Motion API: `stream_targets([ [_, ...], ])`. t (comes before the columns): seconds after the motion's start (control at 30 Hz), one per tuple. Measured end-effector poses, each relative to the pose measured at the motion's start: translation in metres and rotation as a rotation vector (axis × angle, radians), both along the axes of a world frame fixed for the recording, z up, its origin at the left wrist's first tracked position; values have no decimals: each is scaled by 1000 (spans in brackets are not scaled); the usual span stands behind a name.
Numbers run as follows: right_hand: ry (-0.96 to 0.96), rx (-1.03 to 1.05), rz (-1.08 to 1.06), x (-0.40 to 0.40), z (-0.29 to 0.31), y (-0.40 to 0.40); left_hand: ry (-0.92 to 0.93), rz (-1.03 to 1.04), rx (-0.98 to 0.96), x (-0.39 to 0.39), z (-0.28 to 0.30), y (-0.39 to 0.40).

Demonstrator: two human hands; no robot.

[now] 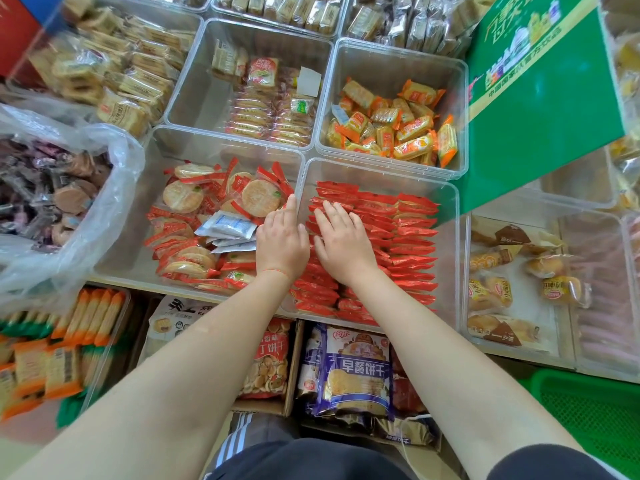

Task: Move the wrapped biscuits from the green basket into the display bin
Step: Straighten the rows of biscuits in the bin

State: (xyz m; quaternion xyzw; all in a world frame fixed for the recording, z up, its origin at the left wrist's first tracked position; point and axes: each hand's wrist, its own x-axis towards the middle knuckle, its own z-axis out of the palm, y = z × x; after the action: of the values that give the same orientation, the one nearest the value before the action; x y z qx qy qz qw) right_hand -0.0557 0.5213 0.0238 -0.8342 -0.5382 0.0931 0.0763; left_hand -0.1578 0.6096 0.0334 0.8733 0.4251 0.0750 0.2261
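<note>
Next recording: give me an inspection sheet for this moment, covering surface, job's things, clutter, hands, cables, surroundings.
Surface: counter of clear plastic bins, mostly hidden under them.
Job's things: display bin holds rows of red wrapped biscuits; green basket at lower right, contents not visible.
Clutter: neighbouring bin of round crackers with white sachets; bin of orange packs; plastic bag at left.
Hands: left hand at the wall between two bins, fingers straight; right hand flat on the red biscuits.
Cables: nothing seen.
Surroundings: green sign at right; boxes of bagged biscuits below the counter.
</note>
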Motion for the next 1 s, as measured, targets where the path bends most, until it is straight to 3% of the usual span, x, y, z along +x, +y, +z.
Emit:
stream_targets([
  [0.13,6,-314,56,-5,-15,-6,-1,-1,1,0,-1,0],
  [0.23,-2,-308,56,1,-15,1,0,-5,7,0,-3,0],
  [0.37,-18,-139,14,0,-12,6,-8,-7,17,1,-5,1],
  [0.53,9,-309,3,-3,-19,12,-26,-3,11,0,-7,1],
  [0.8,79,-252,211,-8,-9,-13,-40,8,5,-1,-6,1],
  [1.0,-47,-347,217,-19,-17,-10,-46,6,5,0,-6,1],
])
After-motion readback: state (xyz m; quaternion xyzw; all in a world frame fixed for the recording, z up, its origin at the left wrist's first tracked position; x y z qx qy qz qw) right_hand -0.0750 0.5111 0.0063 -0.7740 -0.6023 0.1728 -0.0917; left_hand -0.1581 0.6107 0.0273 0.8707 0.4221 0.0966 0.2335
